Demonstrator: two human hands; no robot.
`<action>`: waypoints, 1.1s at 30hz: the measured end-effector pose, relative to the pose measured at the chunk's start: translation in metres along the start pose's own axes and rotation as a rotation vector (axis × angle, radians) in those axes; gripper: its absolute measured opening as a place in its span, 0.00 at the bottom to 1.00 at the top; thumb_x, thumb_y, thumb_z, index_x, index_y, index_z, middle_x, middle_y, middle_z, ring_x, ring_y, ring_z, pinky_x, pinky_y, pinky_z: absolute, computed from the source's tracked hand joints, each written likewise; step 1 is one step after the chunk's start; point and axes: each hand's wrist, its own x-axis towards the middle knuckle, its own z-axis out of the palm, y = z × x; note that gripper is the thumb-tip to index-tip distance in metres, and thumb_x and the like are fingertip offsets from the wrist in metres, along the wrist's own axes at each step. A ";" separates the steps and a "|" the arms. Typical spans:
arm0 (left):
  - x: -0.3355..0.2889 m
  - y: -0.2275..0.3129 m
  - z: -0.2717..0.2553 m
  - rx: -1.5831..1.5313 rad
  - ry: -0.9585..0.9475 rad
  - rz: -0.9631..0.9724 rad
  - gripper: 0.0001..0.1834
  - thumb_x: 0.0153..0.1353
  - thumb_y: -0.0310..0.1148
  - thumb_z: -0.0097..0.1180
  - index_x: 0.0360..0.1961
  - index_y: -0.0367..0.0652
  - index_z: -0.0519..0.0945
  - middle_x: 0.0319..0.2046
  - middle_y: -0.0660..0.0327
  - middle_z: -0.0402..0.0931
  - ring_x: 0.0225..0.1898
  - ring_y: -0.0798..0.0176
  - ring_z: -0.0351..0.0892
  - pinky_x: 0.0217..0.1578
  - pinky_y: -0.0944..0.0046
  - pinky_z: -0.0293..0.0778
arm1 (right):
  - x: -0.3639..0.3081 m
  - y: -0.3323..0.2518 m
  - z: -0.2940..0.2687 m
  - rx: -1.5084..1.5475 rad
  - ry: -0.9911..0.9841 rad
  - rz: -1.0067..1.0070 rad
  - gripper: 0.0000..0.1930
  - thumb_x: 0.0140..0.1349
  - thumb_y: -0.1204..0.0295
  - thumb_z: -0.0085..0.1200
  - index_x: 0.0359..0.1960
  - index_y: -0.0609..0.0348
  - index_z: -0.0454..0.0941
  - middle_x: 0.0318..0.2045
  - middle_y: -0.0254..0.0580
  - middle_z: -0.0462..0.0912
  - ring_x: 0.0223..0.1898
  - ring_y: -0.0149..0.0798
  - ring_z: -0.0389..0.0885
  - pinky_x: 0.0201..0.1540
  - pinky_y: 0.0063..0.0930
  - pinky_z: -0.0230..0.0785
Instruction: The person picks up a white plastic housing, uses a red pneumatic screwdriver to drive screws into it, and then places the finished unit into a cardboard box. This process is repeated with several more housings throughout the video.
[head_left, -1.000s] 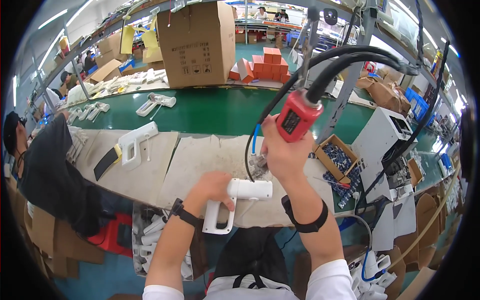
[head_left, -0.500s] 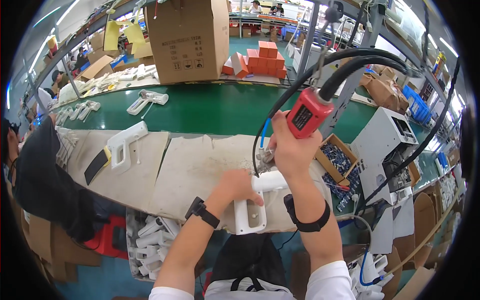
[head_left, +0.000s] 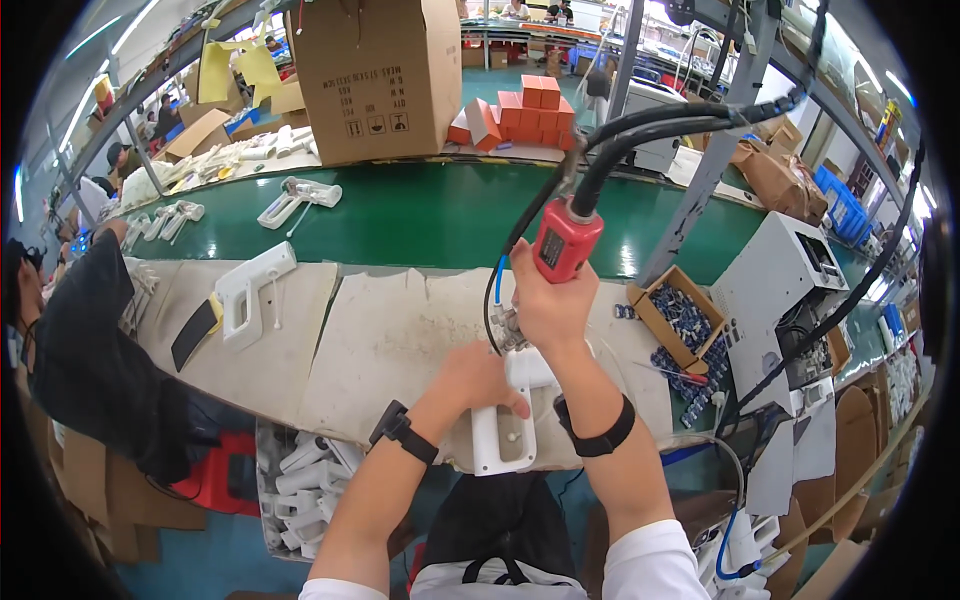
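Note:
A white gun-shaped plastic housing [head_left: 488, 440] lies on the bench in front of me, its loop handle toward me. My left hand [head_left: 472, 378] is closed round its upper part, thumb resting across the handle. My right hand [head_left: 554, 312] is wrapped round a red power screwdriver [head_left: 567, 238] hung from thick black cables. The screwdriver's metal lower end [head_left: 508, 328] points down by the far side of the housing, close to my left fingers. Whether its tip touches the housing is hidden by my hands.
Another white housing [head_left: 250, 295] lies to the left beside a black pad [head_left: 194, 338]. At right are a cardboard tray [head_left: 640, 305] of small blue parts and a white machine [head_left: 765, 300]. A green conveyor [head_left: 420, 215] runs behind; a person's dark sleeve [head_left: 85, 330] is at left.
My right hand has brought the red screwdriver down and left, closer to the housing. The cables have swung with it. My left hand and the housing have hardly moved.

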 end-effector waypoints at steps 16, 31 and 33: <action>0.008 -0.023 0.031 -0.142 0.351 0.205 0.49 0.23 0.67 0.70 0.39 0.36 0.75 0.34 0.51 0.80 0.40 0.49 0.80 0.40 0.54 0.75 | -0.024 -0.073 -0.021 0.022 -0.033 -0.042 0.07 0.60 0.73 0.58 0.28 0.62 0.74 0.14 0.31 0.73 0.12 0.25 0.71 0.15 0.18 0.60; -0.042 -0.048 0.057 -0.630 0.457 -0.063 0.49 0.32 0.55 0.74 0.54 0.40 0.70 0.52 0.46 0.69 0.57 0.46 0.66 0.56 0.54 0.63 | -0.033 -0.058 -0.022 -0.049 -0.037 -0.025 0.06 0.60 0.73 0.57 0.28 0.62 0.74 0.14 0.31 0.73 0.13 0.24 0.70 0.15 0.19 0.59; -0.049 -0.053 0.074 -0.664 0.456 -0.072 0.49 0.34 0.58 0.72 0.54 0.38 0.70 0.53 0.43 0.68 0.60 0.46 0.62 0.58 0.53 0.60 | -0.027 -0.093 -0.007 0.116 -0.040 -0.017 0.06 0.60 0.74 0.57 0.30 0.62 0.74 0.14 0.31 0.73 0.12 0.24 0.69 0.14 0.19 0.59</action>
